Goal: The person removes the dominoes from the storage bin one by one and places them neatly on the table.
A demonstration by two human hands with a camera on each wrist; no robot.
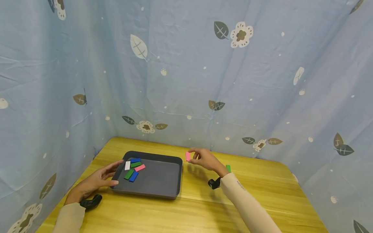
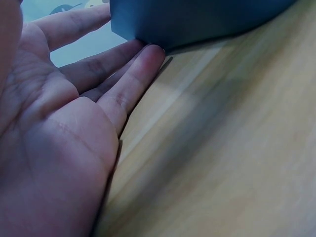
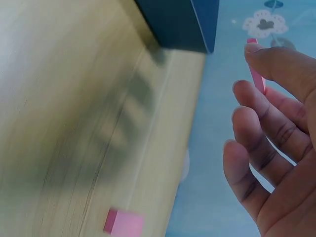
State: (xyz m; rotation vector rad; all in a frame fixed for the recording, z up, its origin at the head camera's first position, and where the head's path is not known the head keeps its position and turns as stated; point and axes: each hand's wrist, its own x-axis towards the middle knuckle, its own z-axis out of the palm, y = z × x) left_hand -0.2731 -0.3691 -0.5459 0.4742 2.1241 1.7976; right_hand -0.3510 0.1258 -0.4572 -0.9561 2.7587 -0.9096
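Note:
My right hand [image 1: 205, 159] pinches a pink block [image 1: 187, 156] between thumb and fingers, above the table just right of the tray; the right wrist view shows the pink block [image 3: 257, 76] edge-on. A dark grey rectangular tray [image 1: 157, 193] sits on the table. Inside it, near the left end, lie several small blocks: a white block [image 1: 127, 165], blue blocks, green blocks and a pink block [image 1: 140, 168]. My left hand [image 1: 100, 178] rests against the tray's left side with fingers extended. In the left wrist view, fingertips touch the tray's outer wall [image 2: 187, 22].
A green block [image 1: 228, 168] lies on the wooden table [image 1: 262, 181], partly behind the right wrist. Another pink block [image 3: 124, 223] is on the table in the right wrist view. A patterned blue curtain [image 1: 186, 81] hangs along the table's back and sides.

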